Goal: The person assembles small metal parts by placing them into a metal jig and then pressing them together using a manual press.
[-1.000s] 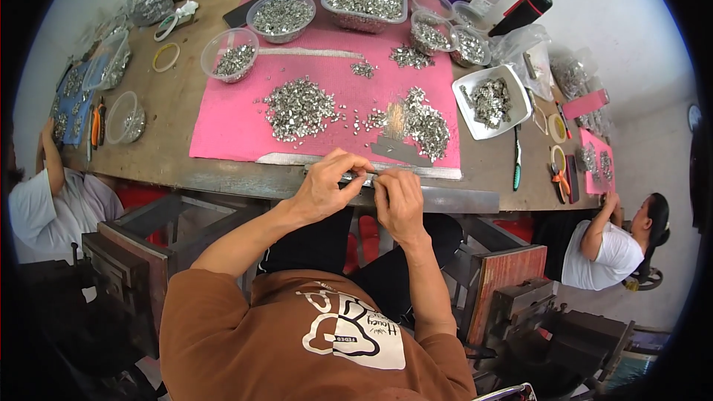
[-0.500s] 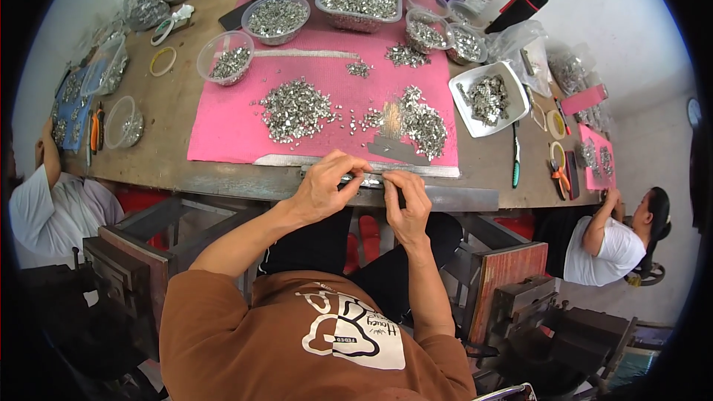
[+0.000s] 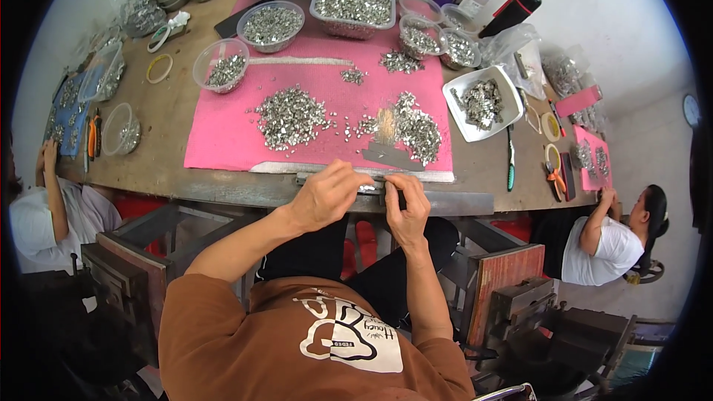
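Observation:
At the table's front edge, both my hands are over a narrow dark metal bar [image 3: 377, 180]. Small shiny metal pieces [image 3: 367, 188] show between my fingers, apparently on the bar. My left hand [image 3: 324, 197] is closed in a pinch at the left of these pieces; whatever its fingertips hold is hidden. My right hand [image 3: 408, 212] is closed too, thumb and fingers at the bar's right part, and I cannot make out what is in them. Just beyond lie a pink mat [image 3: 230, 130], a heap of metal pieces [image 3: 291, 117], another heap [image 3: 418, 128] and a flat grey plate [image 3: 392, 156] with bristles.
Clear tubs of metal pieces [image 3: 353, 1] stand at the back. To the right are a white tray [image 3: 460, 115], a green-and-black toothbrush [image 3: 511, 156] and orange-handled pliers [image 3: 555, 178]. Co-workers sit at left [image 3: 56, 212] and right [image 3: 605, 245].
My left hand has turned so its back shows more, and its fingertips point toward the pieces. My right hand stays nearly in place. The whole view has shifted slightly.

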`<state>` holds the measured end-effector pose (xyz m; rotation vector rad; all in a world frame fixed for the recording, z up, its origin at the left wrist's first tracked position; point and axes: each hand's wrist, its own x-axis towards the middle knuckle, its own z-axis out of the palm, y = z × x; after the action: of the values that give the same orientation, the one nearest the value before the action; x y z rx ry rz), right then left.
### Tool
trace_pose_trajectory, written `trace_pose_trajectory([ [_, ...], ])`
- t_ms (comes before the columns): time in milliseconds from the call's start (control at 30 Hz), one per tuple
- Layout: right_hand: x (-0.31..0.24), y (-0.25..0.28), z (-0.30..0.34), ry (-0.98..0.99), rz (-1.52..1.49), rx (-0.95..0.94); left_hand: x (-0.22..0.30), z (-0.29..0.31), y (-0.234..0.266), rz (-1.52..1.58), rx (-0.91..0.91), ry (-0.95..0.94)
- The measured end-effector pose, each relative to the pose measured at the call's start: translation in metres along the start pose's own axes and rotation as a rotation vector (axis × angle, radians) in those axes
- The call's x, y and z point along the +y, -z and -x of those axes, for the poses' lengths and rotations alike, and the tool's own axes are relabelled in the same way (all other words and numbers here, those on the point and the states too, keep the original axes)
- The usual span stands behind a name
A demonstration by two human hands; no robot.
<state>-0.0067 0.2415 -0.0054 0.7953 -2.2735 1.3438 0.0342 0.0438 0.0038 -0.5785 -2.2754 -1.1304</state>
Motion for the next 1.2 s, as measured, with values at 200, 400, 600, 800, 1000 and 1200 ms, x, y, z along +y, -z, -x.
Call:
trace_pose_trajectory([
  [200, 0.016, -0.003, -0.039, 0.02, 0.114, -0.064, 0.002, 0.003, -0.004, -0.162, -0.095, -0.171],
  [400, 0.037, -0.017, -0.065, 0.029, 0.32, -0.121, 0.004, 0.009, -0.006, -0.193, -0.037, -0.121],
  [600, 0.033, -0.017, -0.071, 0.077, 0.369, -0.235, 0.01, 0.023, 0.001, -0.208, 0.025, 0.11],
  [800, 0.033, -0.02, -0.073, 0.192, 0.422, -0.202, 0.011, 0.021, -0.005, -0.209, 0.052, 0.135],
  [1000, -0.007, -0.006, -0.031, -0.023, -0.067, -0.332, 0.01, 0.023, -0.004, -0.215, 0.053, 0.141],
  [1200, -0.012, -0.009, -0.018, 0.01, -0.083, -0.298, 0.011, 0.023, -0.005, -0.203, 0.058, 0.142],
])
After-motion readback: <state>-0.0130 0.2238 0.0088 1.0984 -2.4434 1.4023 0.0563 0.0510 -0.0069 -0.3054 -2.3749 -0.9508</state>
